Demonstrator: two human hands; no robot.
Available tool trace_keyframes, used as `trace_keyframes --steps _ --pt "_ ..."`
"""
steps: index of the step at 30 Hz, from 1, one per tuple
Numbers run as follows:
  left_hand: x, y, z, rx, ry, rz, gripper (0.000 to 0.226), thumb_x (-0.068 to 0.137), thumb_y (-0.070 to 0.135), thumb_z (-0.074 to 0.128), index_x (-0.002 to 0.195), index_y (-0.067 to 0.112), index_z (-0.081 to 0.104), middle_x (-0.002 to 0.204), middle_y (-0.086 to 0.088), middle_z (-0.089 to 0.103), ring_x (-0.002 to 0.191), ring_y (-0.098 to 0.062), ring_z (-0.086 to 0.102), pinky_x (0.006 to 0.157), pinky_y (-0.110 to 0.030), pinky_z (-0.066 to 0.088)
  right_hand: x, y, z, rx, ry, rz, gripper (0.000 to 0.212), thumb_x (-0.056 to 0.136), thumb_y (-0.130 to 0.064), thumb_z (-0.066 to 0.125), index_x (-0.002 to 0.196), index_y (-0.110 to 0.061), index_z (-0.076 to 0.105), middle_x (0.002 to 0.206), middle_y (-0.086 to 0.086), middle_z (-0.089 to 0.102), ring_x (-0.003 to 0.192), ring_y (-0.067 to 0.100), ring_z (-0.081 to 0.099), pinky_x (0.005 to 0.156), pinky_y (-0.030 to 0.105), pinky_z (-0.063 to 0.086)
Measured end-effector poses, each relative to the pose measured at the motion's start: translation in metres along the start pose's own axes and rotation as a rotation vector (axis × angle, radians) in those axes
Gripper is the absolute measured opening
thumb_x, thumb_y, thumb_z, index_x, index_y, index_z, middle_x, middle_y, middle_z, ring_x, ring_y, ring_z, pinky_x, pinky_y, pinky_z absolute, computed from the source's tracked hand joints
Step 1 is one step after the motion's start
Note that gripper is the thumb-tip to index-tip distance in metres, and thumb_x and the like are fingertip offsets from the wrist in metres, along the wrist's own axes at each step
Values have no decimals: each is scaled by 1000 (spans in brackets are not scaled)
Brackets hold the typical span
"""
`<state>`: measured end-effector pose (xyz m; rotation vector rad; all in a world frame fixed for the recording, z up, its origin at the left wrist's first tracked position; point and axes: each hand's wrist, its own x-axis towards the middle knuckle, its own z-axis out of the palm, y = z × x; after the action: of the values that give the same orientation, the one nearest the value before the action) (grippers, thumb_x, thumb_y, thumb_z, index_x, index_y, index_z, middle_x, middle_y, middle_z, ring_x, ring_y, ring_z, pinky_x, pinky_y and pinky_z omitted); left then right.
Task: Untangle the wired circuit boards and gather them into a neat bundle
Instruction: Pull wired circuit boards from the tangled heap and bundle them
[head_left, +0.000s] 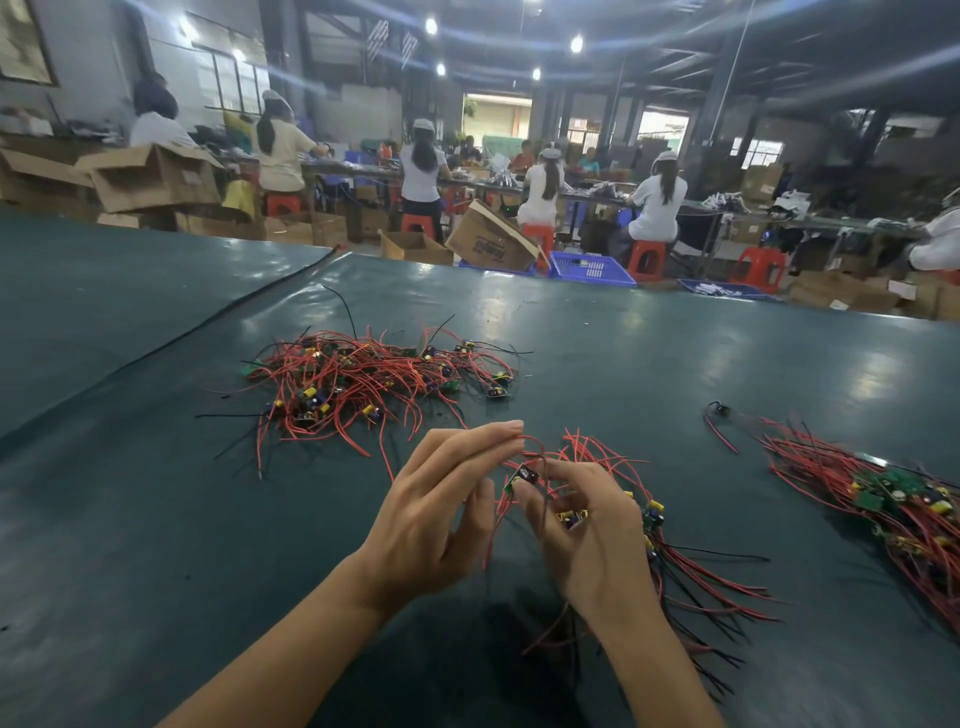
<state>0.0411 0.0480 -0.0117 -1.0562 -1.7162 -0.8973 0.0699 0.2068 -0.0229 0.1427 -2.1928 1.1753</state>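
Dark green tabletop (156, 519), glossy mat with lamp glare, and a dark seam (208, 322) running diagonally across its left part. Behind it is a big factory hall: workers (657, 200) seated with backs to you at long benches, red stools (647, 260), open cardboard boxes (156, 179), blue crates (592, 269) on the floor, round ceiling lamps (576, 44) lit.

Three lots of wired boards lie on or over the tabletop. Tangled pile (363, 384) sits ahead of your hands, centre-left, with red and black leads going all ways. Sorted bundle (893, 499) lies far right, leads roughly parallel, partly cut by the frame edge. One loose board (719, 410) lies alone near that bundle's far end, apart from it.

Your right grip (587, 535) is curled and clamped on the held bundle (675, 566). Boards stick out past the knuckles on the right side. Leads trail back toward you and down onto the tabletop. Thumb and forefinger of that grip also pinch a small board (524, 475) with a dark component, at the top of the hand.

Your left grip (431, 525) is apart, fingers long and nearly straight. Its fingertips (511, 431) touch a red wire loop (535, 447) rising by the small board. Cannot tell whether the left thumb meets any lead. Both hands sit close together, near the tabletop's centre, between the tangled pile and you.
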Motion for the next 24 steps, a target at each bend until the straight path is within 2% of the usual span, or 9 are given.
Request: trace_keyframes --steps 3,8,11,14,15,18,20,22,24 --pt "-1 0 0 -11 -2 2 32 97 7 40 124 3 58 136 -3 54 117 -18 55 98 -28 41 -1 -5 -2 50 -17 -43 18 84 -23 76 102 -24 71 94 -13 65 73 4 61 62 8 42" --pt "-1 1 1 -20 -13 11 34 97 8 39 123 2 59 136 -5 55 115 -19 56 97 -28 42 0 -10 -4 121 -37 29 17 87 -15 73 102 -25 71 93 -7 67 76 1 62 66 9 43" --pt "-1 2 2 -40 -18 26 35 96 7 39 124 1 59 137 -5 55 116 -20 56 97 -29 42 0 -11 -4 128 -13 47 21 87 -12 72 107 -20 73 86 -3 64 67 6 59 60 8 42" --pt "-2 1 3 -70 -25 33 35 96 9 39 126 4 56 138 -6 54 118 -21 56 96 -30 42 1 -12 -3 30 -13 12 5 89 -16 71 90 -18 75 81 -6 62 72 8 59 61 12 43" --pt "-2 0 4 -100 -24 21 33 96 10 38 125 4 55 138 -7 54 118 -22 56 94 -30 43 1 -12 -3 25 1 14 7 89 -15 71 84 -19 74 81 -5 62 71 11 60 62 17 46" --pt "-6 -2 4 -242 -8 -97 22 99 18 38 117 11 46 138 -10 52 109 -23 59 84 -28 44 1 -14 -6 116 64 51 18 89 -16 71 75 -26 69 79 -2 62 64 13 62 60 20 48" --pt "-9 -4 5 -274 9 -232 17 98 21 39 114 21 43 133 -6 53 97 -21 61 80 -29 46 2 -16 -8 206 133 135 16 89 -22 71 73 -26 70 75 -5 63 61 13 62 60 25 52" --pt "-12 -8 8 -258 5 -423 16 97 27 41 111 33 44 114 6 61 85 -19 62 76 -29 48 5 -17 -11 326 199 272 17 87 -27 72 73 -18 72 68 -2 65 56 19 61 56 33 53" --pt "-16 -15 10 -211 -66 -582 10 96 28 47 104 31 53 89 10 63 76 -15 62 70 -24 47 6 -20 -13 459 229 378 21 87 -29 73 70 -16 73 59 0 64 47 16 57 45 28 48"
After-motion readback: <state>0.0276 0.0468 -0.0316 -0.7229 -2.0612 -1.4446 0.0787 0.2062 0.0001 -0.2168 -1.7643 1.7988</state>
